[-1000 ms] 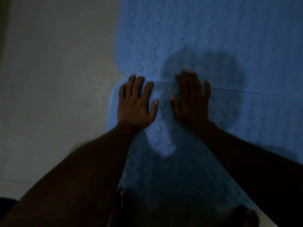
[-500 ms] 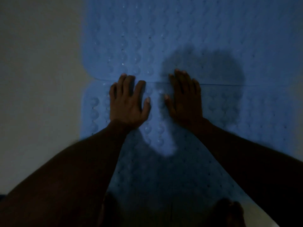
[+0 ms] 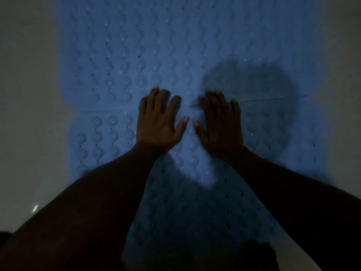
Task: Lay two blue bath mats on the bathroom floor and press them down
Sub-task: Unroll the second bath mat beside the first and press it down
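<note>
Dim floor [image 3: 29,114]; left hand [image 3: 159,122], right hand [image 3: 220,124] seemingly press near mat [image 3: 109,137]

Single view, head-worn wide-angle camera: looks steeply down and slightly forward at the pale smooth floor [image 3: 29,94], with the person's forearms [image 3: 97,192] entering from the lower edge. Close range: left hand [image 3: 158,124] and right hand [image 3: 220,126] sit near frame centre, across the seam between the near blue dimpled rubbery bath mat [image 3: 105,135] and the far blue dimpled rubbery bath mat [image 3: 156,45]. Light dim; mat edges bowed by the lens.
</note>
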`<state>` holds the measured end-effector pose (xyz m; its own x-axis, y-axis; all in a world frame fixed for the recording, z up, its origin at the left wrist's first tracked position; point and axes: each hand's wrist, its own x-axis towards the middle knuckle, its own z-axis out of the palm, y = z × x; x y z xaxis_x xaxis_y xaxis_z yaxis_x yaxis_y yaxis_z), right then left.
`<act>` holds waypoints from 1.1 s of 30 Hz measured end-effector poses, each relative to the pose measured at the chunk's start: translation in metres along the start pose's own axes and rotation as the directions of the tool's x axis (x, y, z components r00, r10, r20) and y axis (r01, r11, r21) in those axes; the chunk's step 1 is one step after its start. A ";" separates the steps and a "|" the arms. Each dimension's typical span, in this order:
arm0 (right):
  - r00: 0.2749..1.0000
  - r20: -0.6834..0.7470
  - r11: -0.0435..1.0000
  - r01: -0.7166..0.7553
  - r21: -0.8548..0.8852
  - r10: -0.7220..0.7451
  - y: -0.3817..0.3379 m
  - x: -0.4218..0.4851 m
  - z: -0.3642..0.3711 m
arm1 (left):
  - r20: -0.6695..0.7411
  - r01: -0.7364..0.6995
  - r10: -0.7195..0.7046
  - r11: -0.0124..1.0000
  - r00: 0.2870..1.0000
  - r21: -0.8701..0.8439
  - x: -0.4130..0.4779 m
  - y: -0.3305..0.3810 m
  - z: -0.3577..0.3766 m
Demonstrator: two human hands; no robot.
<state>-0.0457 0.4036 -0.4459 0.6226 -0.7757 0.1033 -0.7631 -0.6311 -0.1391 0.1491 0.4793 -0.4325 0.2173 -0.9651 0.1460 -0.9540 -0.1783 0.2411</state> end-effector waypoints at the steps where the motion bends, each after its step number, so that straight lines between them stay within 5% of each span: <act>1: 1.000 -0.014 1.000 -0.002 0.023 0.002 0.001 0.003 0.000 | 0.001 -0.011 0.011 1.000 1.000 -0.005 0.004 0.000 0.004; 33: 0.997 -0.017 0.996 -0.074 -0.046 0.074 0.130 -0.023 -0.022 | 0.041 -0.060 0.060 0.998 0.997 0.008 0.014 0.122 0.037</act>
<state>-0.1635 0.3394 -0.4446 0.5618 -0.8200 0.1092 -0.8144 -0.5714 -0.1008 0.0276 0.4367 -0.4368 0.1509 -0.9812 0.1205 -0.9670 -0.1212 0.2239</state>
